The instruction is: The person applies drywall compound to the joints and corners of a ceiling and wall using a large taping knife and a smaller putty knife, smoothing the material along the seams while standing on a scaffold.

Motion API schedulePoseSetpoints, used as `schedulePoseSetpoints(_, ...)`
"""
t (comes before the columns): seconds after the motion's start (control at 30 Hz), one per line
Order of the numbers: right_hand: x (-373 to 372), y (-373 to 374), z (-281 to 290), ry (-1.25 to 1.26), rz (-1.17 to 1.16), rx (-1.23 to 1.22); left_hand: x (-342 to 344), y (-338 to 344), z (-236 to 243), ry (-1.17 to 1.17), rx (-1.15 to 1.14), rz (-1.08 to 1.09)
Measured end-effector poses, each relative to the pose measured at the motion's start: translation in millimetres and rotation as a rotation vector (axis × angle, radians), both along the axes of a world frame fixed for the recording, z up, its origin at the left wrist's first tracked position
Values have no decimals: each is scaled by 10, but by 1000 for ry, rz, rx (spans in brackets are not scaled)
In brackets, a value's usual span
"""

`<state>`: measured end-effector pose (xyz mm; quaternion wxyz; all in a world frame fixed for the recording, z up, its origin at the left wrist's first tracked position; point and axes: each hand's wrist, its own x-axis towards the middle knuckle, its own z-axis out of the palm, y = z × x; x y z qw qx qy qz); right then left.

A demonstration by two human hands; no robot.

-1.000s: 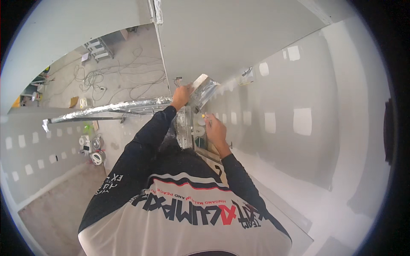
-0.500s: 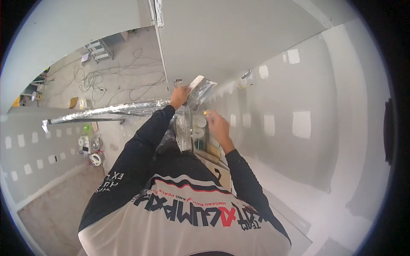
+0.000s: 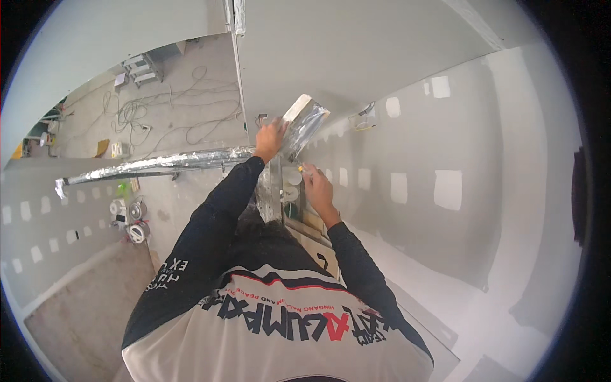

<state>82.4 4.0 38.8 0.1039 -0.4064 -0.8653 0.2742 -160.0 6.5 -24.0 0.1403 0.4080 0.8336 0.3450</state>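
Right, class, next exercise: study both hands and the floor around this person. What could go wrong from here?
1. The left hand grips the silvery pan near one edge, so it might twist or slip.
2. The right hand holds a yellow-ended tool close to the pan; a slip could knock one against the other.
3. Loose cables lie tangled on the floor, so someone walking there may trip.

Room rightward to patched wall [image 3: 420, 143], splattered rail [image 3: 159, 163] barring left — metal pan [image 3: 307, 122] ahead
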Motion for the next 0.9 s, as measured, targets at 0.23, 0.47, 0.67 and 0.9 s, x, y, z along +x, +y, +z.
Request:
schedulePoseSetpoints(0.23, -236, -68, 39, 3, -134, 47, -22, 31, 42, 0, 67, -16)
schedulePoseSetpoints(0.47, -192, 20, -44, 49, -142, 123, 34, 50, 77, 3, 26, -63)
schedulePoseSetpoints(0.67, -192, -189, -41, -41, -61, 97, -84, 20, -77, 38, 26, -34)
schedulePoseSetpoints(0.9, -279, -42, -58, -7, -120, 130, -74, 25, 23, 125, -5, -79)
